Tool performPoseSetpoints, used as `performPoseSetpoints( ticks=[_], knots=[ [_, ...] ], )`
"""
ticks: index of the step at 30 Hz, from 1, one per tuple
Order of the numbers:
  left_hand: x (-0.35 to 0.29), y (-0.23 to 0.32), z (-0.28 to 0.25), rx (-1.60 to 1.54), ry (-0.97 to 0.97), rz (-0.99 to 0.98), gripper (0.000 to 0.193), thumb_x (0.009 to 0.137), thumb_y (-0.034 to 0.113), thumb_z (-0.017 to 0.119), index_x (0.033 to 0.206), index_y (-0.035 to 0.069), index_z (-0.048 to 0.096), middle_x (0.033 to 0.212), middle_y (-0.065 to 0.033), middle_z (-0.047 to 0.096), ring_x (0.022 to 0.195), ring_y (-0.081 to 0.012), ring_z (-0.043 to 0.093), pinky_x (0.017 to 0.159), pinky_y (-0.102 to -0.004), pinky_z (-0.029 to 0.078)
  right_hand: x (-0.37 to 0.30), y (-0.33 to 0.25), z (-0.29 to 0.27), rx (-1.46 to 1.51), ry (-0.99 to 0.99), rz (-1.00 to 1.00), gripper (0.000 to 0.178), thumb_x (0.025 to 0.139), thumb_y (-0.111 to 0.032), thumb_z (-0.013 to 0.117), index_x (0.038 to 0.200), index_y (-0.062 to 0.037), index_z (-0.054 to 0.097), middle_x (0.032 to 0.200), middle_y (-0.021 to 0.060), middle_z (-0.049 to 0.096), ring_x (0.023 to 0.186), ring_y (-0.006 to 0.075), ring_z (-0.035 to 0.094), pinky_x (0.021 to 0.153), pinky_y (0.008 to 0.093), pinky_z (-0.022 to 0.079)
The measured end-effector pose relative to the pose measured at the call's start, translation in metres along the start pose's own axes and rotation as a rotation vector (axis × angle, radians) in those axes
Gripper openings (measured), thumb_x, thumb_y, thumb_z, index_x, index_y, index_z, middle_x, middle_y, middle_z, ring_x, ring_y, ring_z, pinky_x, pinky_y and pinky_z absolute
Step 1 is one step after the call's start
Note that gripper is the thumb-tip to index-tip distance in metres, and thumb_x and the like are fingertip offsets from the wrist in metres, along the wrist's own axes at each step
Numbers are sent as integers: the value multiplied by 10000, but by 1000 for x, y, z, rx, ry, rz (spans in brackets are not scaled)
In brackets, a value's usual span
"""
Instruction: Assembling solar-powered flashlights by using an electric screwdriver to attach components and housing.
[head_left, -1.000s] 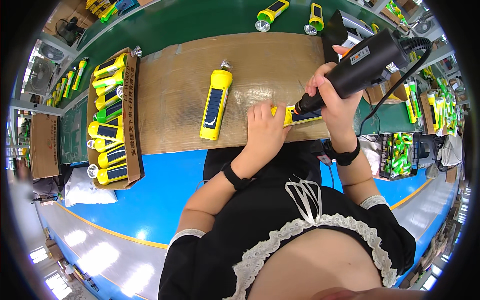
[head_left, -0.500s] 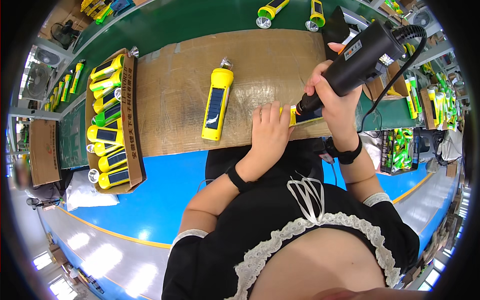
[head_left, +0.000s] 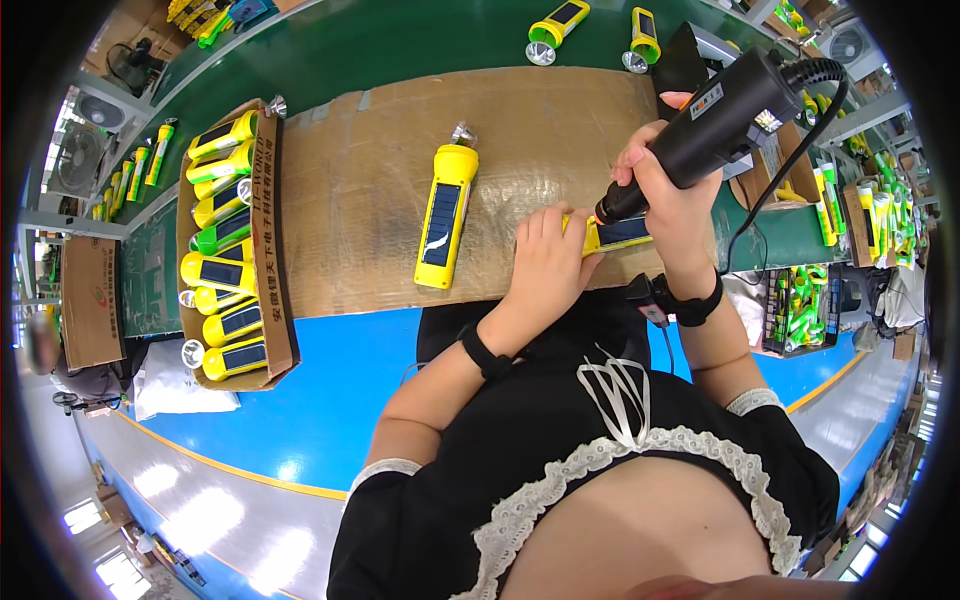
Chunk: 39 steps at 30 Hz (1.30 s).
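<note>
My right hand [head_left: 675, 205] is wrapped round a black electric screwdriver [head_left: 715, 125] with a coiled cable, tilted so its orange-ringed tip points down-left. That tip meets the left end of a yellow flashlight [head_left: 622, 233] with a dark solar panel, lying on the cardboard. Against the same end rest the fingers of my left hand [head_left: 547, 258], close together and gripping it; the thumb side is partly hidden. Left of my hands lies another yellow flashlight [head_left: 446, 215], panel up, its clear reflector head [head_left: 463, 135] loose at the far end.
A cardboard sheet [head_left: 350, 200] covers the near part of the green bench [head_left: 420, 50]. At left stands a carton [head_left: 275, 300] full of yellow and green flashlights. Two more flashlights [head_left: 560, 20] [head_left: 644, 38] lie at the back. The cable [head_left: 790, 165] hangs right, near a black basket [head_left: 800, 310] of parts.
The view has shifted slightly, so the bench items appear a little lower and further right. Both hands keep their hold, and the screwdriver tip stays at the flashlight's end.
</note>
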<state>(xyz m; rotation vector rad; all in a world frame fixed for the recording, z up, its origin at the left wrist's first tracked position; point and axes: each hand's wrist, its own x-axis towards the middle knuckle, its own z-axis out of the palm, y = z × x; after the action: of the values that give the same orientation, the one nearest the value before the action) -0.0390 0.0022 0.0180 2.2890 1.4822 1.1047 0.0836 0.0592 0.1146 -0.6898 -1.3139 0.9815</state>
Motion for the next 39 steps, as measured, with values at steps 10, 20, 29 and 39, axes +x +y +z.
performPoseSetpoints(
  ticks=[10,20,29,39],
  knots=[
    [6,-2,-2,-78,-35,-30,442,710,170,713,1089,31,535,1064,-145,525,996,-335,504,850,-407,396,0,-5,-6,5,-10,-100,494,803,70,508,1246,-29,312,705,91,509,581,167,530,599,334,477],
    [4,-5,4,-65,-1,-26,540,670,145,737,1122,-9,485,1067,-187,505,998,-357,499,859,-418,397,-1,9,0,-13,-43,30,455,779,73,500,1182,-40,322,723,81,502,591,165,529,610,335,475],
    [5,-3,2,-44,-5,6,548,681,132,724,1137,-21,460,1067,-189,496,997,-365,495,860,-419,396,12,12,-2,25,-111,76,435,763,67,503,1161,-25,356,703,73,500,574,152,524,576,322,471],
    [-2,0,3,-19,-34,6,521,685,119,711,1118,-23,458,1066,-195,498,975,-369,506,840,-419,408,2,11,-7,27,-187,-4,458,788,67,528,1191,-26,328,692,56,505,565,146,530,565,302,464]
  ],
)
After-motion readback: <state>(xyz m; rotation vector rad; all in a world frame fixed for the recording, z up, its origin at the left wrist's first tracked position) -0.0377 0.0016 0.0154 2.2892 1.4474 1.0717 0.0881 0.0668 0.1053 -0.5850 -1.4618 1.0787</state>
